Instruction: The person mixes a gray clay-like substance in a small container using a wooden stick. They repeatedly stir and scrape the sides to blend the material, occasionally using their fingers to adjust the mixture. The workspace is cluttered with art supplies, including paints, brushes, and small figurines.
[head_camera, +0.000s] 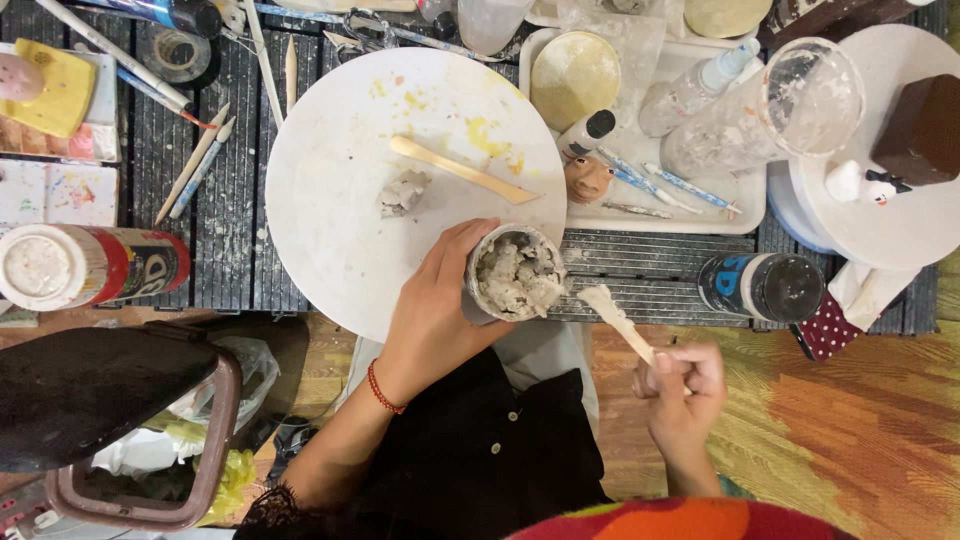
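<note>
- Evidently 1 small jar (515, 272), packed with lumpy grey clay, is gripped round its side by the left hand (432, 310), fingers curled closed about it, its mouth tipped up toward the camera.
- Just right of that hand, a clay-smeared wooden stick (618, 320) is pinched in the closed fingers of the right hand (683, 392); its flat tip sits right beside the jar's rim (whether touching cannot be told).
- Beyond the left hand, a round white board (330, 170) is seen, with 1 small clay lump (403, 192) and a wooden modelling tool (462, 170) lying on it.
- The step in hand is judged to be scooping clay out of the jar.
- For the next move, the stick's tip would need to be pushed into the clay while the jar is held steady.
</note>
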